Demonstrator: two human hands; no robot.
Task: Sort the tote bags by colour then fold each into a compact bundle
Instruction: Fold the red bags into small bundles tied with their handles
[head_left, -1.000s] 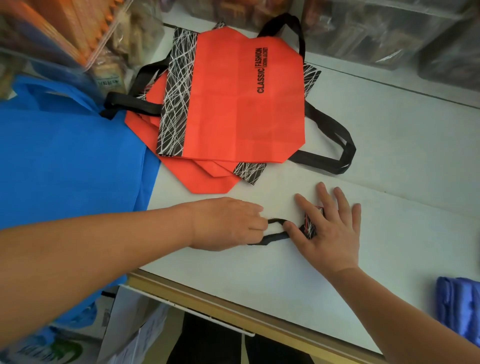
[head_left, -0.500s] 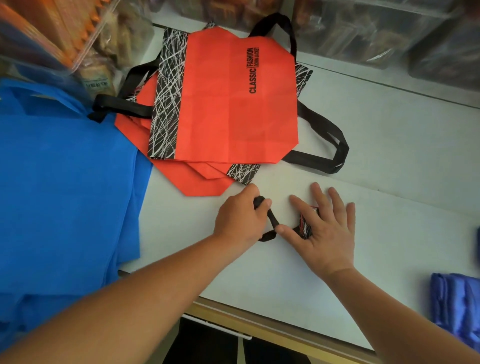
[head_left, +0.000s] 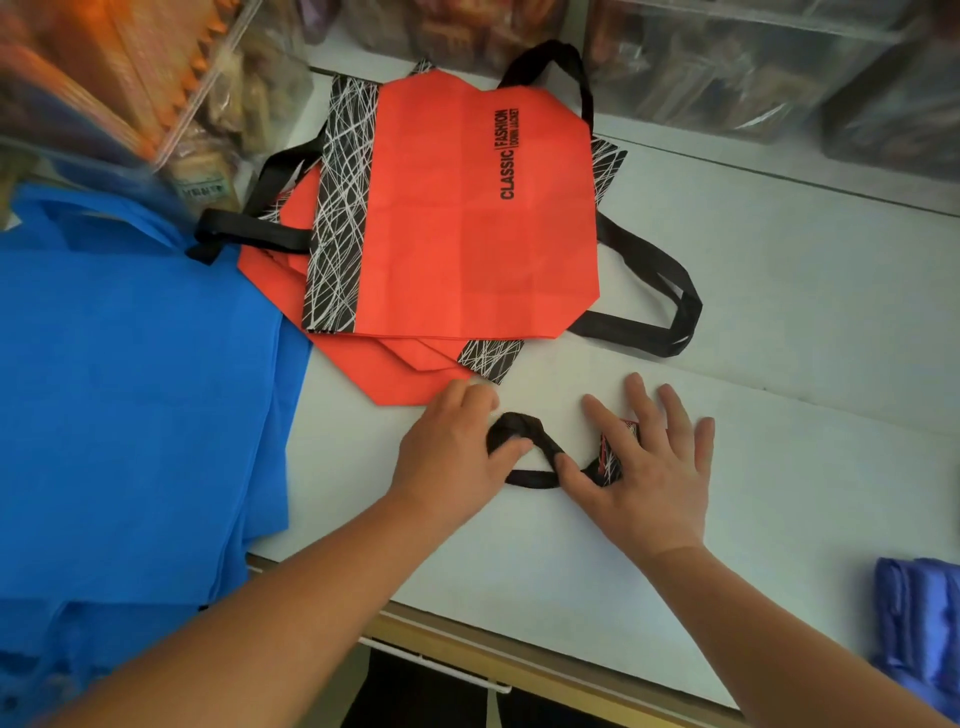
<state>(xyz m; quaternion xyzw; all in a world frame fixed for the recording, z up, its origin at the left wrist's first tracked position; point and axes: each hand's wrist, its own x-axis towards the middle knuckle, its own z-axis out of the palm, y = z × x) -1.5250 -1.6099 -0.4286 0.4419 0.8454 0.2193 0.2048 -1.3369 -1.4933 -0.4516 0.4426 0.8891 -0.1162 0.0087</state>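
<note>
A white table (head_left: 779, 312) holds blue bags (head_left: 130, 389) at left, a stack of orange bags (head_left: 467, 234) beside them, and near the front the right hand (head_left: 649, 462) pressing spread fingers flat on a small folded bundle (head_left: 610, 452) while the left hand (head_left: 452, 452) pinches its black strap (head_left: 540, 441).

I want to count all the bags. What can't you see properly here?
All head view.
Folded bundle: mostly under the right hand; only a patterned corner shows.
Lower orange bags: covered by the top orange bag; number unclear.
Blue bags: cut off by the left edge.
Purple cloth: cut off by the right edge.
Clear bins: blurred; contents unreadable.
</note>
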